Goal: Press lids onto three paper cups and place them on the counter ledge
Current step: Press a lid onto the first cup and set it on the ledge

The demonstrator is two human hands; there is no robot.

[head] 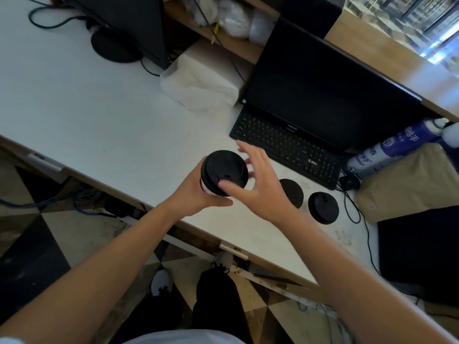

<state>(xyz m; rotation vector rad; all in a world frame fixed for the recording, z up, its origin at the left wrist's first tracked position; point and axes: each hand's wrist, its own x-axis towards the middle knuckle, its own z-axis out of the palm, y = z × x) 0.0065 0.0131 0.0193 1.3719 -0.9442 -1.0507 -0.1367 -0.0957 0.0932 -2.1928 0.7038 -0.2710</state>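
One white desk (99,108) bears a dark monitor (323,95) and keyboard (285,147). Above its near edge the left hand (196,194) curls round a paper cup (205,187); the right hand (258,189), fingers spread, lays its thumb on the black lid (224,170). Two lidded cups (323,207) stand just right

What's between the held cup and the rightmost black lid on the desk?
Head view: the right hand and another black lid, partly hidden behind it.

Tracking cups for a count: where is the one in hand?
Head view, centre: the lidded cup sits in the left hand over the desk, left of the keyboard.
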